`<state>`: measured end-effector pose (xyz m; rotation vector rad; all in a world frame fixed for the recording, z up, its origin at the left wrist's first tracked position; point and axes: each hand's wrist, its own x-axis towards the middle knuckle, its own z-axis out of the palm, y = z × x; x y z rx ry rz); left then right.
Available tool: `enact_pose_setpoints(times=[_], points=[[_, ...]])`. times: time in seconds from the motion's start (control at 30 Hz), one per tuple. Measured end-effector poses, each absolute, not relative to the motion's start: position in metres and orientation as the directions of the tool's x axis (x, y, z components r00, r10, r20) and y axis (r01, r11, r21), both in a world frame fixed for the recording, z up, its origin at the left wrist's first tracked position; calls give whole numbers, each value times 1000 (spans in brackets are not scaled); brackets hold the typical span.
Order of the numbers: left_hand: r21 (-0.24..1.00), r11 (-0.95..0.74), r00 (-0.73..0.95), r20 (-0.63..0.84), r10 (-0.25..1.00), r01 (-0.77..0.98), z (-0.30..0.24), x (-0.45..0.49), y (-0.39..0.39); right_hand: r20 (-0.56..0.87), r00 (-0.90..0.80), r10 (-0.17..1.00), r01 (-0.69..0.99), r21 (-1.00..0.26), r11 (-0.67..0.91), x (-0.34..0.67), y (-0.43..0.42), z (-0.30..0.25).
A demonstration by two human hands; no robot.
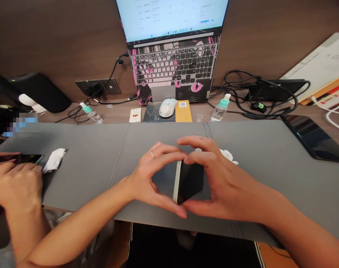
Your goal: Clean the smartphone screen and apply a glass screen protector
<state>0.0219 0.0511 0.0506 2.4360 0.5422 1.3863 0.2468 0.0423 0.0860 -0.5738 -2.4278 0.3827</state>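
Note:
Over the grey desk mat (pixel 97 149), a smartphone (pixel 190 182) with a pale frame stands tilted on edge, its dark glass face turned to the right. My left hand (pixel 147 175), a ring on one finger, pinches it between fingertips at the top and thumb at the bottom. From the other side my right hand (pixel 231 182) grips the same two ends, index finger above and thumb below. Behind my right hand lies a crumpled white tissue (pixel 228 156), partly hidden. The phone's left face is mostly covered from view.
An open laptop (pixel 175 67) stands at the back, a mouse (pixel 168 108) before it. Spray bottles (pixel 220 108) flank it. A black tablet (pixel 317 137) and coiled cables (pixel 236 100) lie right. At left, another person's hands (pixel 18 182) touch a phone (pixel 31 159) beside a white tissue (pixel 54 160).

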Motion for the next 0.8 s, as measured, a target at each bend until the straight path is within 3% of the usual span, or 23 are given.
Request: enact_pose_setpoints(times=[0.8], points=[[391,-892,471,758,452,226,49,19,50,500,-705,504,303,-430,851,251,42,84]])
